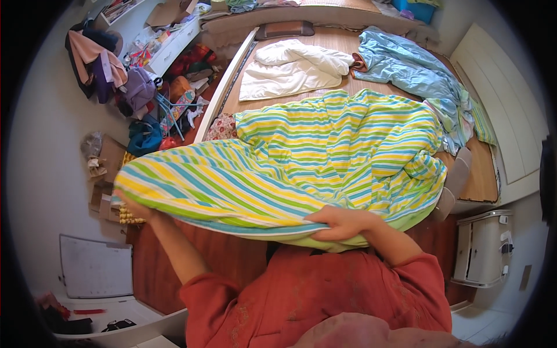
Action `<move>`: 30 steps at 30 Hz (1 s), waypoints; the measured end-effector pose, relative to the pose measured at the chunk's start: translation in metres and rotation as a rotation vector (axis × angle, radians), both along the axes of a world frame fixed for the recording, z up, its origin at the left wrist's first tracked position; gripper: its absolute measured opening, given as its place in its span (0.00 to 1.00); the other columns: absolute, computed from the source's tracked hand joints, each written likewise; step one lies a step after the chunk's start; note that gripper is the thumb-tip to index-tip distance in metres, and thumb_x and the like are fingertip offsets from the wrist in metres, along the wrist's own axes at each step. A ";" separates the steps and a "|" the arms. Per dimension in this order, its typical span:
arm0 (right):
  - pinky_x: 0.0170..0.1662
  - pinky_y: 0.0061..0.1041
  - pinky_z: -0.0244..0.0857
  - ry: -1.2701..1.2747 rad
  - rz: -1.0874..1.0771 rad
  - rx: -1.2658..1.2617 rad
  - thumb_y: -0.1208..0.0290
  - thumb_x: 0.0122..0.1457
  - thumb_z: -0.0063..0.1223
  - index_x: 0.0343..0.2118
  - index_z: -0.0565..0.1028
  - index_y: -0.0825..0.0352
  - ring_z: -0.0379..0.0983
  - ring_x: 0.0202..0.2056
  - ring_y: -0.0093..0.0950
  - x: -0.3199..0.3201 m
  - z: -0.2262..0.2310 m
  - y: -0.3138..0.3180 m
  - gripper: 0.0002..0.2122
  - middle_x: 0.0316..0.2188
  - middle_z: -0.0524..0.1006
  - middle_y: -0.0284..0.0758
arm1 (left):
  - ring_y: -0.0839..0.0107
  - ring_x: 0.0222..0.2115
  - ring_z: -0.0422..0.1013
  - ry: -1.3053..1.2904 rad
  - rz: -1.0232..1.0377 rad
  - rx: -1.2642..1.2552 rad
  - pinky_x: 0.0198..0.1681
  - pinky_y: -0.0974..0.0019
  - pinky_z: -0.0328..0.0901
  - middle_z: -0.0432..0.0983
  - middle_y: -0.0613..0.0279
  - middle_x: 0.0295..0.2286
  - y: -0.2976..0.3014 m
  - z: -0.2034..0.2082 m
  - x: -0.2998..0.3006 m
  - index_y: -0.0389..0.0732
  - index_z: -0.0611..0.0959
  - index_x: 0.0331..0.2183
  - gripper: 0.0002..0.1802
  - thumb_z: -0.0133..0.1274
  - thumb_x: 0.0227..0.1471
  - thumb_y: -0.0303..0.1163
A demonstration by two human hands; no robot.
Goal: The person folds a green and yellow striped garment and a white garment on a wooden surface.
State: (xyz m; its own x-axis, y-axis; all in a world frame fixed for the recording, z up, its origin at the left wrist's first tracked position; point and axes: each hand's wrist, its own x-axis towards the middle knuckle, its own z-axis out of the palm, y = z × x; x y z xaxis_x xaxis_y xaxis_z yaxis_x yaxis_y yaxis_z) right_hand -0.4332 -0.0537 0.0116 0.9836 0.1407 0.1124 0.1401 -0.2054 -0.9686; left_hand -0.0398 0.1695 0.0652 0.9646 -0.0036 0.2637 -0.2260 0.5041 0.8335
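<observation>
A large striped quilt cover (336, 142) in yellow, green, blue and white spreads over the near part of the bed and hangs toward me. My left hand (133, 206) is closed on its left corner, stretched out to the side; the fingers are partly behind the cloth. Nearer my body, my right hand (342, 223) grips the near edge, thumb on top and fingers wrapped round it. Between both hands the edge runs in a taut curve. Bunched folds lie at the cloth's right side. Whether anything is inside the cover cannot be seen.
Beyond it on the wooden bed (342, 36) lie a white quilt (290, 69) and a crumpled light-blue cover (400, 64). A brown pillow (284, 29) rests at the far end. Bags and clutter crowd the left, around a purple backpack (138, 90). A white cabinet (483, 246) stands right.
</observation>
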 end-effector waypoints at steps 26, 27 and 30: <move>0.34 0.27 0.68 0.455 -1.778 -0.663 0.64 0.57 0.50 0.36 0.76 0.67 0.76 0.29 0.33 -0.249 -0.195 -0.117 0.11 0.27 0.78 0.42 | 0.51 0.22 0.69 -1.008 -1.011 1.225 0.24 0.55 0.62 0.72 0.51 0.19 -0.082 -0.217 -0.205 0.40 0.80 0.25 0.12 0.58 0.47 0.40; 0.34 0.30 0.68 0.632 -1.959 -0.698 0.59 0.56 0.50 0.35 0.76 0.66 0.76 0.28 0.35 -0.287 -0.214 -0.120 0.14 0.26 0.77 0.44 | 0.51 0.22 0.69 -1.018 -1.021 1.214 0.24 0.55 0.62 0.72 0.51 0.19 -0.081 -0.210 -0.205 0.40 0.80 0.25 0.12 0.58 0.47 0.40; 0.38 0.34 0.68 1.101 -1.939 -0.551 0.52 0.56 0.50 0.39 0.75 0.68 0.76 0.33 0.34 -0.340 -0.239 -0.119 0.20 0.32 0.78 0.43 | 0.52 0.24 0.69 -0.739 -1.327 1.485 0.28 0.56 0.64 0.73 0.51 0.22 -0.065 -0.204 -0.199 0.39 0.80 0.29 0.15 0.59 0.45 0.42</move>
State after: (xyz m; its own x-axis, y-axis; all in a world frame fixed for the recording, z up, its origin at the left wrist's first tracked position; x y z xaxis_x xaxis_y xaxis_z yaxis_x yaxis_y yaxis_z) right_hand -0.7731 -0.1730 -0.2272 -0.4186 -0.9044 -0.0826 -0.8437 0.4210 -0.3330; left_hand -0.2386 0.1042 -0.1384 -0.0420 -0.9388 -0.3420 -0.7710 -0.1872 0.6087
